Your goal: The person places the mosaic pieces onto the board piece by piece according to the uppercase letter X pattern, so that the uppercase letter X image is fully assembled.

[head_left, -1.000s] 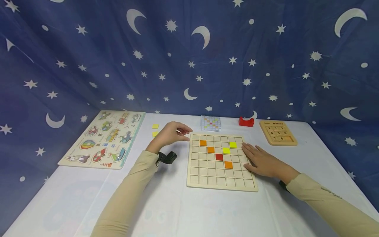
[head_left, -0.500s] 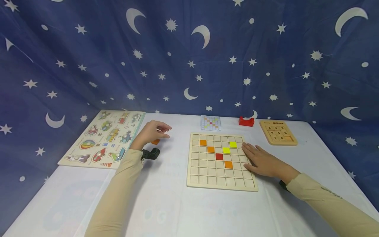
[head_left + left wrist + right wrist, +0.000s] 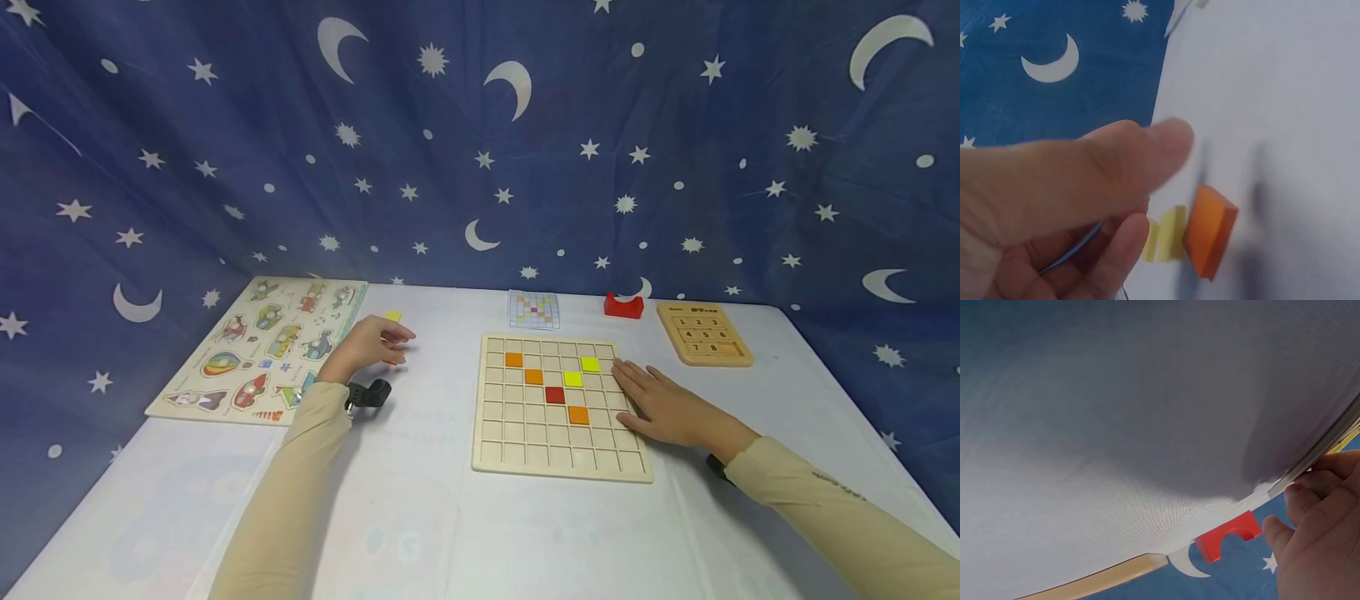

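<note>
My left hand (image 3: 365, 343) hovers left of the wooden grid board (image 3: 517, 432), thumb and fingers apart with nothing between them. Just beyond its fingertips in the left wrist view lie an orange tile (image 3: 1207, 231) and two yellow tiles, the nearer yellow tile (image 3: 1172, 234) beside the orange one. In the head view the hand mostly covers these. My right hand (image 3: 663, 408) rests with extended fingers on the board's right edge. On the grid sit three orange tiles, a red tile (image 3: 554, 395) and two yellow tiles, forming diagonals.
A printed pattern card (image 3: 533, 310) lies behind the board. Right of it stand a red arch block (image 3: 623, 306) and a wooden number puzzle (image 3: 705, 335). A picture puzzle board (image 3: 247, 358) lies at left. A starry blue cloth (image 3: 450, 183) hangs behind.
My left hand has moved left from the board's upper left corner to the loose tiles. An orange tile came into view near it. The right hand stays in place.
</note>
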A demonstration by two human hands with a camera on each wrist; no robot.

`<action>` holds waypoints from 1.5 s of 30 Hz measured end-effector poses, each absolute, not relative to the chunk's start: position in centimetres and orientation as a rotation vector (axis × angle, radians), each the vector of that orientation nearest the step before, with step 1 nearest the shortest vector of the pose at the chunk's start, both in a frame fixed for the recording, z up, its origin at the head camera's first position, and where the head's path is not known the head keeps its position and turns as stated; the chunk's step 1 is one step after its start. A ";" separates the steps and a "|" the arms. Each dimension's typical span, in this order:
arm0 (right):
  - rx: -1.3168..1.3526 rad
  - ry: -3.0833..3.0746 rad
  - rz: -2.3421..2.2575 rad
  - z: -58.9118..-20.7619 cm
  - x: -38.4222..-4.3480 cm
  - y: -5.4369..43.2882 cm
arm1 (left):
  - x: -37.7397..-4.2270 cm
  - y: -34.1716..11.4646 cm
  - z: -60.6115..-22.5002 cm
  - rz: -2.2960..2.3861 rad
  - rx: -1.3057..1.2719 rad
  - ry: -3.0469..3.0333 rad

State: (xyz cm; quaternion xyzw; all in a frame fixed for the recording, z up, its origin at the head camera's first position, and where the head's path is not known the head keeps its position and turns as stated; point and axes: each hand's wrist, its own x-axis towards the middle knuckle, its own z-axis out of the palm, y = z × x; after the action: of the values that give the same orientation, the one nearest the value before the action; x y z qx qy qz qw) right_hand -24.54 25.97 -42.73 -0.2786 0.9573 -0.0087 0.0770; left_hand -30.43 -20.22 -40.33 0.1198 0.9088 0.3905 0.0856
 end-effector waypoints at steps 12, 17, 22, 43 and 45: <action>-0.802 2.858 -0.019 -42.4 -24.6 25.8 | -30.7 -21.0 -41.3 1.133 0.400 2.696; -0.802 2.862 0.004 -42.5 -24.7 25.9 | -30.9 -21.0 -41.5 1.135 0.394 2.702; -0.799 2.855 -0.003 -42.4 -24.7 25.9 | -30.9 -20.6 -41.7 1.120 0.357 2.738; -0.809 2.859 0.016 -42.7 -24.7 26.0 | -31.3 -19.5 -42.5 1.074 0.263 2.802; -0.808 2.859 0.017 -42.7 -24.7 26.1 | -31.2 -19.5 -42.5 1.070 0.248 2.807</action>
State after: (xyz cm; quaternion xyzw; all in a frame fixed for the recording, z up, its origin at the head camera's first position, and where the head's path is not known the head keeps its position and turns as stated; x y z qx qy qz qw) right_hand -24.70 26.05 -42.73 -0.2708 0.9588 0.0058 0.0854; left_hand -31.24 -19.51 -42.48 0.0822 0.9293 0.3544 0.0636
